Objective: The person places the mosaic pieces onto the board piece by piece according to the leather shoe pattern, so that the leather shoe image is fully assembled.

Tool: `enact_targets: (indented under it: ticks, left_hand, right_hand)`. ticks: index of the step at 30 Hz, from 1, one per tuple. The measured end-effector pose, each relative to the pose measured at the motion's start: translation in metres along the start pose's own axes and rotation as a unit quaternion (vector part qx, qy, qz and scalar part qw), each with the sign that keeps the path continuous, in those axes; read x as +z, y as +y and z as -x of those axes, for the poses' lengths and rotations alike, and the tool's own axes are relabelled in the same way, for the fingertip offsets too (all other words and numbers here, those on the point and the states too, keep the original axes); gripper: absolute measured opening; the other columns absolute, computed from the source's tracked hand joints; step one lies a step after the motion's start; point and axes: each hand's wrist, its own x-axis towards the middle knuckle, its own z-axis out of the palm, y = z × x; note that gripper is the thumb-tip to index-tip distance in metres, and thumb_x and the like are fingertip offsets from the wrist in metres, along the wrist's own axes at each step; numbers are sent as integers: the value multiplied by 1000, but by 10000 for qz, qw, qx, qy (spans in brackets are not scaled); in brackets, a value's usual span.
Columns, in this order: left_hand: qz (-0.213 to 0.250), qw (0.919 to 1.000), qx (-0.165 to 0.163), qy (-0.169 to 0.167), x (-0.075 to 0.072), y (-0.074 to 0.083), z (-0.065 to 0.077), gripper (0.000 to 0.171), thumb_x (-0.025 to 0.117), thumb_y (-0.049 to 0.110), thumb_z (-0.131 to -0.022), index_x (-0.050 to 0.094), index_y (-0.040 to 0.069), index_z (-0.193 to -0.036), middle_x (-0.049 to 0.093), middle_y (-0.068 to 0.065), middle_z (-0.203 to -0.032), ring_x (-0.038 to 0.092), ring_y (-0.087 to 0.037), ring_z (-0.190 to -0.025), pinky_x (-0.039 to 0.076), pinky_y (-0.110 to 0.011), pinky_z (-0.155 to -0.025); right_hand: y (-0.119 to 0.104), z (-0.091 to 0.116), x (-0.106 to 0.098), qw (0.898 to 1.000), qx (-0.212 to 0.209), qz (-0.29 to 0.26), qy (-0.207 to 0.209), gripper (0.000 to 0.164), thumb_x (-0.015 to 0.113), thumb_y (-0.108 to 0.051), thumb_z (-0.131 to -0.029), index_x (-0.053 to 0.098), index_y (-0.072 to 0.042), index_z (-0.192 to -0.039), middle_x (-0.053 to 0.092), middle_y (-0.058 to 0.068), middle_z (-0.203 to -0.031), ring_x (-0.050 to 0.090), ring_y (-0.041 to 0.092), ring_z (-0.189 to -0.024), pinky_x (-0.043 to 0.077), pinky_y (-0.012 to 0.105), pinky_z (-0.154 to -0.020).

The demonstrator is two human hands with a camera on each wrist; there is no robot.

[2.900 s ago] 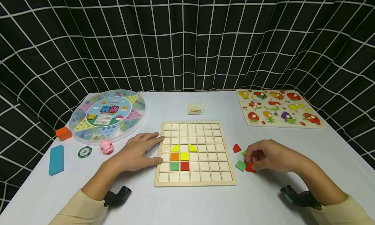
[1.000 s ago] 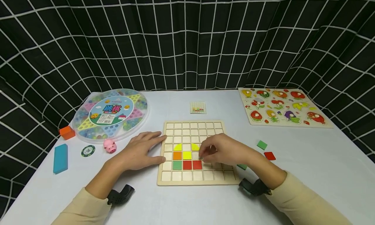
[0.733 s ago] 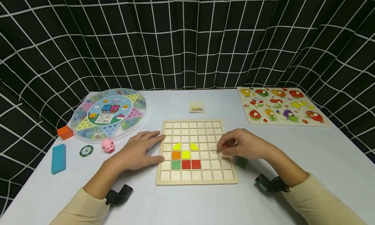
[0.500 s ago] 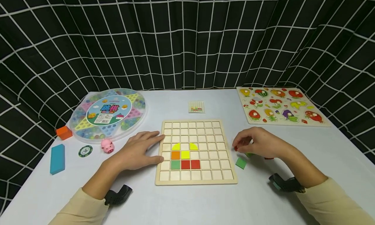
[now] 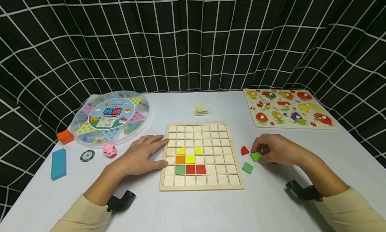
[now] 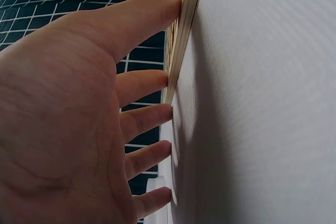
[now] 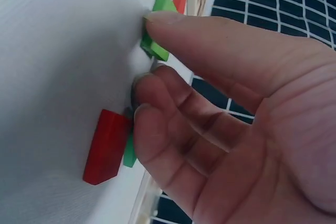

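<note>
Straight, spread fingers of my left hand (image 5: 144,155) rest against the left edge of the gridded wooden board (image 5: 211,181). The board holds red tiles (image 5: 200,169), a green tile, an orange tile (image 5: 180,160), a yellow square (image 5: 190,159) and two yellow rounded pieces (image 5: 181,151). Right of the board, my right hand (image 5: 278,150) pinches a light green tile (image 5: 255,156) between thumb and curled fingers, close to the table. Beside it lie a red quarter-round piece (image 5: 245,151) and a darker green tile (image 5: 248,168). A red tile (image 7: 107,148) shows below the fingers in the right wrist view.
A small pattern card (image 5: 201,110) lies behind the board. A fruit puzzle board (image 5: 292,108) is at back right. On the left are a round marble-game case (image 5: 111,119), pink pig (image 5: 110,150), chip (image 5: 87,156), orange cube (image 5: 65,137) and blue block (image 5: 58,164).
My right hand set a second red tile on the board, then went back right, past the red quarter-round piece, to the light green tile. The left hand stayed at the board's edge.
</note>
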Motion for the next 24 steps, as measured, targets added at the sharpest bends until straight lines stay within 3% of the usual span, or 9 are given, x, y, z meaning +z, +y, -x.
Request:
enact_targets:
  ticks: [5,12,19,24]
  left_hand:
    - [16,10000,8,5,0,-1,0,78,70,58,-90,46,27,-157,40,-9,-164,30,-40,-152,25,-69,-118]
    - [19,10000,33,30,1,-2,0,77,70,57,-90,47,27,-157,41,-9,-164,30,-40,-152,26,-69,-117]
    - [19,10000,10,3,1,-1,0,77,70,57,-90,47,27,-157,40,-8,-164,30,-40,-152,26,-69,-118]
    - [12,10000,-7,-2,1,-2,-1,77,70,57,-90,46,27,-157,40,-8,-165,29,-40,-152,25,-69,-118]
  right_hand:
    - [-4,-2,-5,9996,77,-248,-77,17,85,-9,-82,71,-16,-90,64,-1,-83,56,18,-81,51,29,-64]
    - [-18,-4,-10,9955,-521,-786,83,17,79,-11,-89,77,-15,-105,66,0,-88,55,20,-81,48,25,-66]
    - [-45,-20,2,9829,-764,-1660,-219,16,71,-4,-92,76,-5,-108,67,5,-87,61,19,-75,54,28,-65]
    - [-63,-32,18,9743,-1002,-1938,-561,12,71,-4,-92,76,-4,-104,66,5,-84,60,20,-71,55,30,-64]
